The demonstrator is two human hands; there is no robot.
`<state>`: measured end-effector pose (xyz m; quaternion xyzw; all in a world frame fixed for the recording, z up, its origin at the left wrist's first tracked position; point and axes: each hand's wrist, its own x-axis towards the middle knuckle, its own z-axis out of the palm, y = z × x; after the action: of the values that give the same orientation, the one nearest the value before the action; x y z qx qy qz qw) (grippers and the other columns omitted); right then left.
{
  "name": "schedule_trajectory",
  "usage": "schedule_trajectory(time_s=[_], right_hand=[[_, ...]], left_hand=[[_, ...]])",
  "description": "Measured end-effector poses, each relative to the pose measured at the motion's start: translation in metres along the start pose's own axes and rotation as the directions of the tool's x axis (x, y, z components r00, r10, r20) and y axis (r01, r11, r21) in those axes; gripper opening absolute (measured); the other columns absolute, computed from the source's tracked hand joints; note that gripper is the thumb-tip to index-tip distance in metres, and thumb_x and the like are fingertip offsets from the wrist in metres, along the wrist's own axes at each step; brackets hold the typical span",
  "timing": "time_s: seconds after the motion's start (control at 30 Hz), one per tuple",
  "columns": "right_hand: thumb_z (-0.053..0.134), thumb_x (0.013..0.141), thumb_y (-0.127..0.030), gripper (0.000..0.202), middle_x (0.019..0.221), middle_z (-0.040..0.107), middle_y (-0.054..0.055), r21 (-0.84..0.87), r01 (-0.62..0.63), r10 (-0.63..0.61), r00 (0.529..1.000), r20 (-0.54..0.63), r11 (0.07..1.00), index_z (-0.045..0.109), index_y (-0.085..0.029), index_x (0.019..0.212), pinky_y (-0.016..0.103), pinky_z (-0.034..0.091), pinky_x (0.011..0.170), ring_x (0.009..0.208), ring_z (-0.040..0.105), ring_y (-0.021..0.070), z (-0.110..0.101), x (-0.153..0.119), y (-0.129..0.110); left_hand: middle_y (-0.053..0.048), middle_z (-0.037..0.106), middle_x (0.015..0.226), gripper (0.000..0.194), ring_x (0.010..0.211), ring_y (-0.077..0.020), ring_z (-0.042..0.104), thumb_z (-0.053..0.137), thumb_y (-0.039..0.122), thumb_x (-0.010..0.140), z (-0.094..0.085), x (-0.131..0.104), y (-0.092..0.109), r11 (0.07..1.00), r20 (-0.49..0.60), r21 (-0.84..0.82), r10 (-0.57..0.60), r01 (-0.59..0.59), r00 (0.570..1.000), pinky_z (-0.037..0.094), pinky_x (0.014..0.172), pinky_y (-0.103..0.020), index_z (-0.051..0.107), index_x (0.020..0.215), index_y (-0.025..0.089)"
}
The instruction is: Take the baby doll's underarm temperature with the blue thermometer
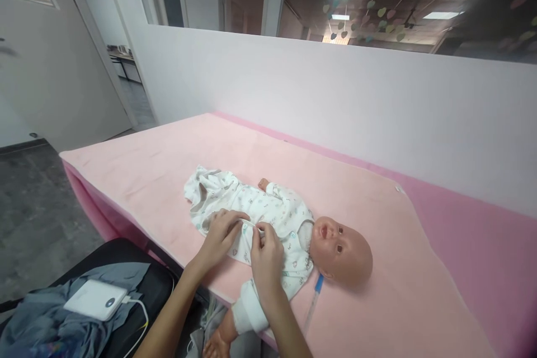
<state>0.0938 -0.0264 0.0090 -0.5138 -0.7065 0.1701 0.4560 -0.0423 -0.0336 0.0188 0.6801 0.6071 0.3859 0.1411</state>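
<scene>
A baby doll (342,251) lies on its back with its head to the right. It wears a white printed baby romper (247,198) with a wrap front. My left hand (222,232) is closed, pinching the romper's front edge near the doll's waist. Just right of it, my right hand (267,249) pinches the same edge between thumb and fingers. What lies right under the fingertips is hidden. One doll arm (220,338), in a white folded cuff, reaches over the near table edge below my right wrist; the other doll hand (263,184) rests on the far side.
A pink cloth (419,302) covers the table, which meets a white wall (335,100). A clear strip with a blue end (319,284) lies by the doll's head. At the lower left, a white power bank (95,299) with a cable lies on grey clothing over a black chair (121,251).
</scene>
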Motion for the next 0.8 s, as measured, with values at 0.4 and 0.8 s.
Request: schedule_trajectory(time_s=[0.4, 0.8], right_hand=[[0.037, 0.086, -0.021, 0.024, 0.106, 0.058, 0.012, 0.12, 0.125, -0.102, 0.978, -0.182, 0.985, 0.059, -0.017, 0.093, 0.027, 0.049, 0.067, 0.087, 0.059, 0.0166, -0.013, -0.013, -0.01], [0.039, 0.087, -0.023, 0.021, 0.093, 0.064, 0.009, -0.261, 0.101, -0.171, 0.949, -0.264, 0.96, 0.059, -0.02, 0.089, 0.036, 0.049, 0.079, 0.093, 0.059, 0.0203, -0.086, -0.076, 0.035]], left_hand=[[-0.005, 0.063, 0.094, 0.022, 0.096, -0.0231, 0.048, 0.044, 0.03, 0.086, 0.014, -0.013, 0.004, 0.972, -0.257, 0.229, 0.11, -0.05, 0.96, 0.026, 0.091, -0.043, 0.065, 0.092, 0.025], [-0.003, 0.049, 0.129, 0.052, 0.124, -0.0293, 0.036, 0.03, 0.048, 0.087, -0.026, -0.067, 0.114, 0.942, -0.074, -0.217, 0.246, -0.257, 0.966, 0.039, 0.093, -0.047, 0.031, 0.136, 0.031]])
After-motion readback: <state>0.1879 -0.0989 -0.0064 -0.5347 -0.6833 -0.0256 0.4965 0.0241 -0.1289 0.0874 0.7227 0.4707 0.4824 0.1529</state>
